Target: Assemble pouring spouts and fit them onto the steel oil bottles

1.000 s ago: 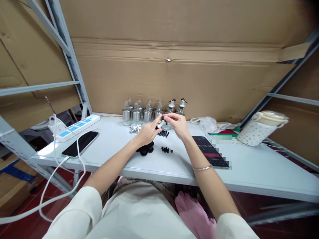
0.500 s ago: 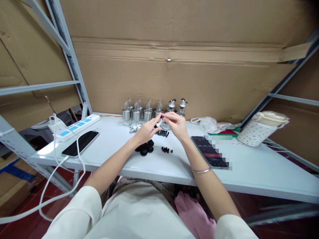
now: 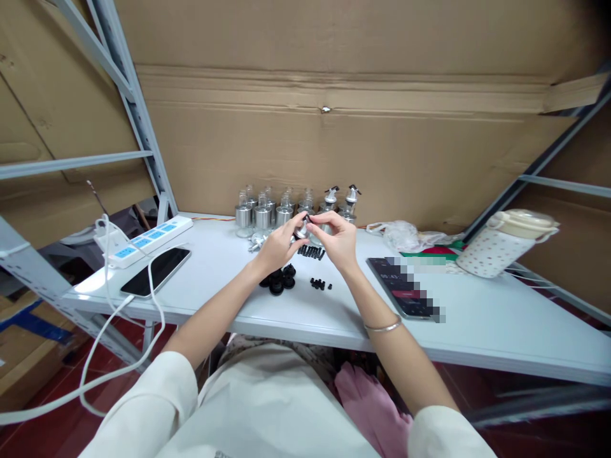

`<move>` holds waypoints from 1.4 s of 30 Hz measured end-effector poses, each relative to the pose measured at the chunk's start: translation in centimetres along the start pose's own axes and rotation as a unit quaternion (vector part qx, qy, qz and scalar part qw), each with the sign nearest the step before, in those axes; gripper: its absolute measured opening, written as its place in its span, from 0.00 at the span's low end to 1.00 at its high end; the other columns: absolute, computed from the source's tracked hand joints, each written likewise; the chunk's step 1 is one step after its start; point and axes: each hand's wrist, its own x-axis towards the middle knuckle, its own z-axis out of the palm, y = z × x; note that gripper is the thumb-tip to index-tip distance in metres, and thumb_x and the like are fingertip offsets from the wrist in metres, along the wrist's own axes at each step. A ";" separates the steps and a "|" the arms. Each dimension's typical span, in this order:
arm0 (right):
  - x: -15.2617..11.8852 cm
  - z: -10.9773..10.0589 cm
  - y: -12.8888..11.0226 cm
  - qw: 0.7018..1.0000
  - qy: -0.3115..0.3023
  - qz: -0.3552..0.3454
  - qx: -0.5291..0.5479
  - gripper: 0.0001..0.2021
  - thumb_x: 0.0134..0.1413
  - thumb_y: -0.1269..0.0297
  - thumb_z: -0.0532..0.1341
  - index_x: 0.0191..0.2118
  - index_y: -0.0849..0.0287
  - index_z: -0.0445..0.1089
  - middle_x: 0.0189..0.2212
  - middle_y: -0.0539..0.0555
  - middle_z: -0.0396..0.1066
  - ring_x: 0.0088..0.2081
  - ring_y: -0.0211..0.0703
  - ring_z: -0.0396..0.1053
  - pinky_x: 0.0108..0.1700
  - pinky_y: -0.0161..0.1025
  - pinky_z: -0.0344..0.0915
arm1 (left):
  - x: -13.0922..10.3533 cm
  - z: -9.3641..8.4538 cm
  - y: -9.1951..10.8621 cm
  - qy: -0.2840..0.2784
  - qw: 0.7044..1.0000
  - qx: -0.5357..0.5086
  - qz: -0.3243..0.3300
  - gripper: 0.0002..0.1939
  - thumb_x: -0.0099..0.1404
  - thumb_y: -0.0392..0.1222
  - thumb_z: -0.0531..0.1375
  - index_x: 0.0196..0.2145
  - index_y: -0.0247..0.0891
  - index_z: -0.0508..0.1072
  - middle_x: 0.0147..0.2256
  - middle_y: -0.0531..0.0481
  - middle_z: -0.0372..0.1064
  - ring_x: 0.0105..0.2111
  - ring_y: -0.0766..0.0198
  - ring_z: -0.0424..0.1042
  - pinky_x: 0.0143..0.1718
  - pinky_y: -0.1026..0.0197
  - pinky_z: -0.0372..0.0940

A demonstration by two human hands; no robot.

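My left hand (image 3: pixel 277 248) is closed around a silver-white pour spout (image 3: pixel 301 233) with a black part at its top. The fingers of my right hand (image 3: pixel 338 240) pinch at that black top; its exact shape is mostly hidden. Beneath my hands lie a row of short black tubes (image 3: pixel 312 253), a cluster of small black stubs (image 3: pixel 318 284) and a group of round black stoppers (image 3: pixel 277 284). Several loose silver spouts (image 3: pixel 258 242) are left of my left hand. Glass bottles with steel sleeves (image 3: pixel 262 217) stand behind, two with black-and-white spouts (image 3: pixel 331 197) fitted.
A power strip (image 3: pixel 151 242) and a phone (image 3: pixel 157 272) with white cables occupy the table's left side. To the right are a phone showing a timer (image 3: pixel 398 289), a clear plastic bag (image 3: pixel 398 235) and a spotted flask (image 3: pixel 496 248). Cardboard (image 3: pixel 344 152) walls the back.
My left fingers have curled in more around the spout, and the right fingers have shifted slightly at its top. The camera view has moved a little; the table items stay put.
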 end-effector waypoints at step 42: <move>-0.4 1.8 1.1 0.988 -0.021 0.130 -0.086 0.12 0.45 0.54 0.62 0.29 0.58 0.64 0.29 0.54 0.71 0.34 0.45 0.71 0.39 0.42 0.67 | -0.3 0.4 -0.2 0.019 0.994 0.097 -0.049 0.24 0.62 0.45 0.58 0.53 0.38 0.57 0.46 0.44 0.67 0.33 0.65 0.73 0.37 0.62 0.67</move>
